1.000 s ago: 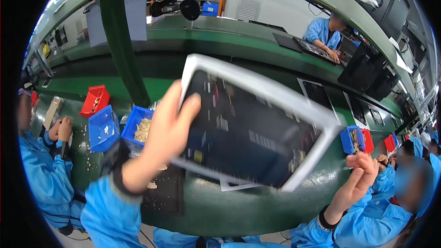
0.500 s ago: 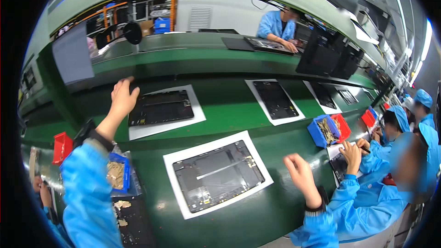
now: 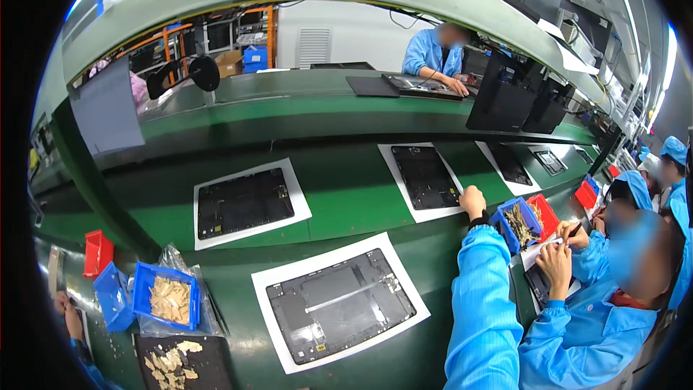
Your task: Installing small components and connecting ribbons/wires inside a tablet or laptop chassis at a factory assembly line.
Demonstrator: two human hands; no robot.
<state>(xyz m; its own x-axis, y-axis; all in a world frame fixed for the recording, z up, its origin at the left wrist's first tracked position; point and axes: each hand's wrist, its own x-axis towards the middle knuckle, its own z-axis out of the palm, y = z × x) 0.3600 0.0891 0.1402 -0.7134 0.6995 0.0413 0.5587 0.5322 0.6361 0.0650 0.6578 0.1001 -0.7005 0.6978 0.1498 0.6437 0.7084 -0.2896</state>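
Extended forward since earlier, the right hand (image 3: 473,202) is seen, grip unclear, at the white sheet (image 3: 429,214) under a black panel (image 3: 424,179) on the desk (image 3: 343,206); likely light and fragile, best held by its edges.

Electronics assembly workshop: green worktops (image 3: 339,198), black device shells (image 3: 424,177), plastic bins (image 3: 112,297), blue-smocked workers (image 3: 592,339).

A blue bin (image 3: 142,290) is holding beige flakes (image 3: 170,300) beside a second blue bin (image 3: 109,289), a red bin (image 3: 97,266) is standing nearby, a pale sheet (image 3: 108,108) is hanging behind them, a cardboard box (image 3: 229,65) is resting near an orange rack (image 3: 271,36), and a person (image 3: 427,54) in blue is leaning over the far bench (image 3: 281,82).
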